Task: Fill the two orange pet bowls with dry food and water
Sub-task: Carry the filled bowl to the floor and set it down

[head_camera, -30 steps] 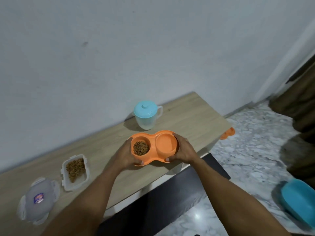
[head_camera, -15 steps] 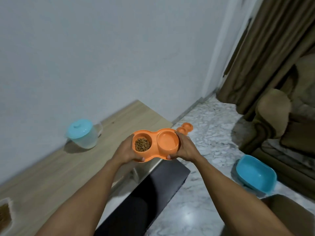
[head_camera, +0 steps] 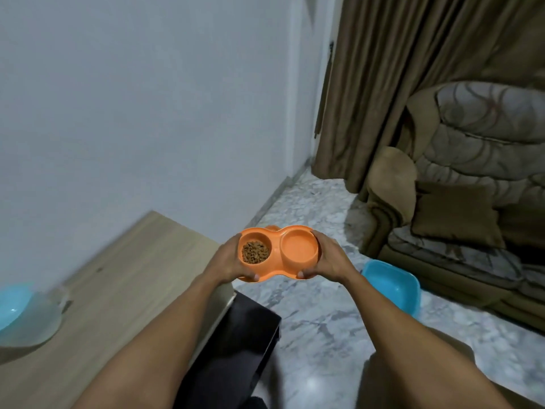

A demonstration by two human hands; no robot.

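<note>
1. Left hand (head_camera: 228, 261) and right hand (head_camera: 330, 259) each closed on one end of the orange plastic double pet bowl (head_camera: 278, 251).
2. Bowl held in the air, past the wooden counter's (head_camera: 124, 278) right end, above the marble floor (head_camera: 318, 320).
3. Left well holds brown dry kibble (head_camera: 255, 252); right well's contents unclear.

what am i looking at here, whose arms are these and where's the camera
There is no machine here. A person wears a wide-angle camera on the head, looking forward and down, so the arms you see are their own. The left hand and right hand hold an orange double pet bowl by its two ends, in the air beyond the corner of the wooden table. Its left cup holds dry food; whether the right cup holds water I cannot tell. A blurred blue-lidded jug stands on the table, and a blue tub sits on the marble floor.
</note>
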